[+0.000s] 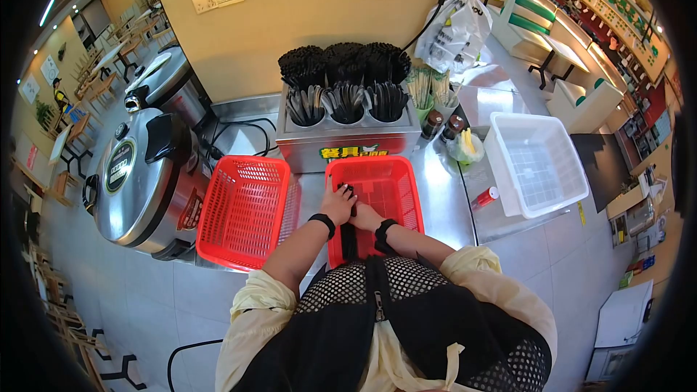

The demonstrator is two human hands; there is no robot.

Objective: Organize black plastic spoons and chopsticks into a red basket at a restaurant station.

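A bundle of long black sticks, which look like chopsticks, lies lengthwise along the left side of a red plastic basket. My left hand is closed over the far end of the bundle, with dark tips showing by its fingers. Against its side, my right hand grips the same bundle lower down; its fingertips are partly hidden. Just beyond the basket stands a metal cutlery holder. Black chopsticks fill its back row, and dark-handled spoons or forks stand in its front cups.
A second red basket sits left, beside large steel cookers. To the right are a white plastic bin, a red can, dark bottles, and cups of wrapped sticks. A plastic bag hangs on the wall.
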